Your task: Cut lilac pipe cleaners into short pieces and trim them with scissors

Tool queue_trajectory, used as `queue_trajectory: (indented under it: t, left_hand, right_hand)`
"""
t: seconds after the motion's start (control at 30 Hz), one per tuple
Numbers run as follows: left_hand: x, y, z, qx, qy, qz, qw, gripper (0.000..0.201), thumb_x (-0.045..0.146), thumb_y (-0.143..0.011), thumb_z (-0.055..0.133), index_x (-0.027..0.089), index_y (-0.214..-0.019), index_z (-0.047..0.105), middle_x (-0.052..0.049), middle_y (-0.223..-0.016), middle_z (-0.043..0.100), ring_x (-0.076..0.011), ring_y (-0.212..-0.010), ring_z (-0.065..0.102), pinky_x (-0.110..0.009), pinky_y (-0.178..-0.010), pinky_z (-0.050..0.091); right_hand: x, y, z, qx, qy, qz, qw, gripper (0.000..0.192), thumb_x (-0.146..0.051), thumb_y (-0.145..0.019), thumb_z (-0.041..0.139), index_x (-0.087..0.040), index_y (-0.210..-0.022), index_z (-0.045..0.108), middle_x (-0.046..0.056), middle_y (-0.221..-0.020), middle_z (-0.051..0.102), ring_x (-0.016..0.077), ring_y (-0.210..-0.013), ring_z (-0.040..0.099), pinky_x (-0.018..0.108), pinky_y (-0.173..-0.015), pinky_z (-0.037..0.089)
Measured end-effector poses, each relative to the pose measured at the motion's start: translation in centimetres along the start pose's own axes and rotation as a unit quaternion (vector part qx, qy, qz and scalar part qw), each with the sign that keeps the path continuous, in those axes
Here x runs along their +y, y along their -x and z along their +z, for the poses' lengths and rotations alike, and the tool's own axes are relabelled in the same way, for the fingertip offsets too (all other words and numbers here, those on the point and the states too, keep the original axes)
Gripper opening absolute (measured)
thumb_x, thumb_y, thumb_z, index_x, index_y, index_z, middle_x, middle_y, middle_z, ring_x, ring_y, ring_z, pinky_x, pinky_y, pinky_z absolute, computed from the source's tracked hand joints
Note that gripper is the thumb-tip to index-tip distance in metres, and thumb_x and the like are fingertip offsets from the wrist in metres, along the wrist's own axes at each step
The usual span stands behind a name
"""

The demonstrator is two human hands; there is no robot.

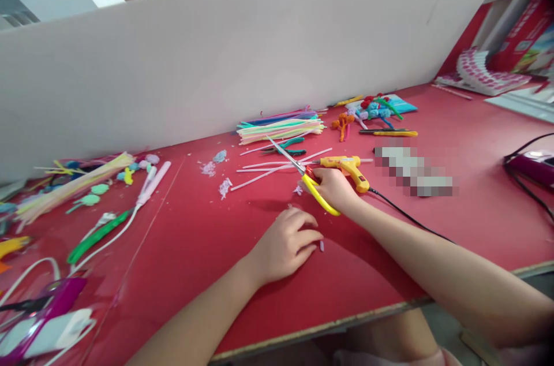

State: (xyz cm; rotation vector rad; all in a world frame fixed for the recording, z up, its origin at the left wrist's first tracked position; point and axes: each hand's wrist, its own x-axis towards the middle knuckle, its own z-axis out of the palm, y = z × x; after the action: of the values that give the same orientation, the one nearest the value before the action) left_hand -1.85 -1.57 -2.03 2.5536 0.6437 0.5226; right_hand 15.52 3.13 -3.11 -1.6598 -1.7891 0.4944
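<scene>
My right hand point(335, 187) grips a pair of scissors point(318, 193) by the yellow handles, the blades pointing up and to the left. On the red table, my left hand point(288, 242) rests palm down with its bent fingers apart. A short lilac piece point(321, 246) lies by its fingertips; whether they touch it I cannot tell. Beyond the hands, several pale pink pipe cleaners point(259, 177) lie crossed. Lilac clippings point(225, 187) are scattered left of them. A yellow glue gun point(346, 165) lies just behind my right hand.
Against the white partition point(242, 60) sits a bundle of pipe cleaners point(281, 130), with green-handled pliers point(289, 149) in front. More pipe cleaners point(78, 190), a pink-and-white corded tool point(151, 184) and a green cutter point(97, 239) lie left. The glue gun's black cord point(411, 217) runs right.
</scene>
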Motion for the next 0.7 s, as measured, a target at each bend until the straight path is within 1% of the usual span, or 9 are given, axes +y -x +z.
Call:
queue_trajectory:
  t: [0.07, 0.17, 0.27, 0.33, 0.43, 0.5, 0.57, 0.63, 0.7]
  left_hand:
    - [0.3, -0.2, 0.4, -0.021, -0.086, 0.038, 0.995, 0.025, 0.020, -0.084, 0.041, 0.019, -0.094, 0.063, -0.010, -0.095, 0.057, -0.0196, -0.087, 0.047, -0.039, -0.084, 0.034]
    - [0.5, -0.3, 1.0, -0.039, -0.166, 0.068, 0.983, 0.026, 0.021, -0.086, 0.037, 0.018, -0.092, 0.062, -0.009, -0.092, 0.056, -0.0196, -0.084, 0.045, -0.037, -0.079, 0.034]
    - [0.5, -0.3, 1.4, -0.054, -0.194, 0.091, 0.975, 0.027, 0.019, -0.087, 0.033, 0.017, -0.085, 0.061, -0.008, -0.088, 0.056, -0.0193, -0.081, 0.044, -0.035, -0.075, 0.034]
    - [0.6, -0.3, 1.4, -0.046, -0.175, 0.094, 0.979, 0.028, 0.017, -0.087, 0.032, 0.016, -0.080, 0.059, -0.008, -0.084, 0.056, -0.0189, -0.080, 0.045, -0.035, -0.075, 0.034]
    - [0.4, -0.2, 0.9, 0.001, -0.109, 0.059, 0.992, 0.026, 0.017, -0.086, 0.033, 0.016, -0.081, 0.058, -0.009, -0.087, 0.057, -0.0192, -0.084, 0.047, -0.036, -0.080, 0.033]
    - [0.0, 0.0, 0.3, 0.054, -0.058, 0.010, 0.997, 0.022, 0.019, -0.086, 0.035, 0.017, -0.084, 0.057, -0.010, -0.093, 0.057, -0.0199, -0.089, 0.049, -0.037, -0.084, 0.033]
    - [-0.8, 0.3, -0.6, 0.113, 0.023, -0.064, 0.991, 0.017, 0.021, -0.085, 0.039, 0.018, -0.086, 0.056, -0.009, -0.093, 0.058, -0.0180, -0.085, 0.053, -0.033, -0.080, 0.038]
    - [-1.7, 0.7, -1.7, 0.164, 0.156, -0.155, 0.962, 0.012, 0.024, -0.084, 0.042, 0.019, -0.087, 0.052, -0.005, -0.082, 0.060, -0.0113, -0.060, 0.054, -0.024, -0.057, 0.041]
    - [-2.6, 1.0, -2.9, 0.204, 0.319, -0.224, 0.898, 0.011, 0.027, -0.083, 0.043, 0.019, -0.087, 0.049, -0.001, -0.070, 0.059, -0.0040, -0.036, 0.039, -0.018, -0.036, 0.028]
  right_hand:
    - [0.0, 0.0, 0.0, 0.001, -0.002, -0.002, 1.000, 0.031, -0.043, -0.071, 0.046, -0.017, -0.054, 0.047, -0.001, -0.048, 0.044, 0.0089, -0.046, 0.036, 0.022, -0.042, 0.020]
    - [0.0, 0.0, 0.1, 0.004, -0.006, -0.003, 1.000, 0.032, -0.043, -0.071, 0.046, -0.017, -0.053, 0.044, -0.002, -0.047, 0.043, 0.0089, -0.046, 0.036, 0.021, -0.042, 0.019]
    - [0.0, 0.0, 0.2, 0.005, -0.012, -0.003, 1.000, 0.032, -0.044, -0.070, 0.047, -0.017, -0.053, 0.043, -0.002, -0.047, 0.041, 0.0089, -0.047, 0.035, 0.022, -0.043, 0.018]
    - [0.0, 0.1, 0.3, 0.006, -0.018, -0.001, 1.000, 0.033, -0.046, -0.070, 0.047, -0.018, -0.053, 0.042, -0.002, -0.047, 0.040, 0.0089, -0.047, 0.034, 0.022, -0.043, 0.018]
    - [0.0, 0.2, 0.1, 0.006, -0.030, 0.001, 1.000, 0.035, -0.048, -0.070, 0.047, -0.018, -0.053, 0.041, -0.002, -0.048, 0.039, 0.0088, -0.047, 0.033, 0.023, -0.043, 0.018]
    - [-0.2, 0.3, -0.2, 0.000, -0.043, 0.001, 0.999, 0.036, -0.049, -0.069, 0.047, -0.018, -0.053, 0.041, -0.003, -0.048, 0.038, 0.0086, -0.047, 0.032, 0.023, -0.043, 0.018]
    - [-0.6, 0.4, -0.4, -0.013, -0.059, -0.001, 0.998, 0.035, -0.048, -0.069, 0.047, -0.018, -0.053, 0.041, -0.004, -0.048, 0.037, 0.0081, -0.047, 0.031, 0.022, -0.043, 0.019]
    - [-1.0, 0.6, -0.6, -0.026, -0.078, -0.003, 0.997, 0.035, -0.047, -0.069, 0.048, -0.018, -0.053, 0.040, -0.004, -0.048, 0.036, 0.0078, -0.047, 0.031, 0.022, -0.043, 0.019]
    - [-1.4, 0.8, -0.7, -0.037, -0.095, -0.002, 0.995, 0.034, -0.046, -0.069, 0.049, -0.017, -0.053, 0.041, -0.004, -0.049, 0.037, 0.0077, -0.048, 0.031, 0.022, -0.043, 0.019]
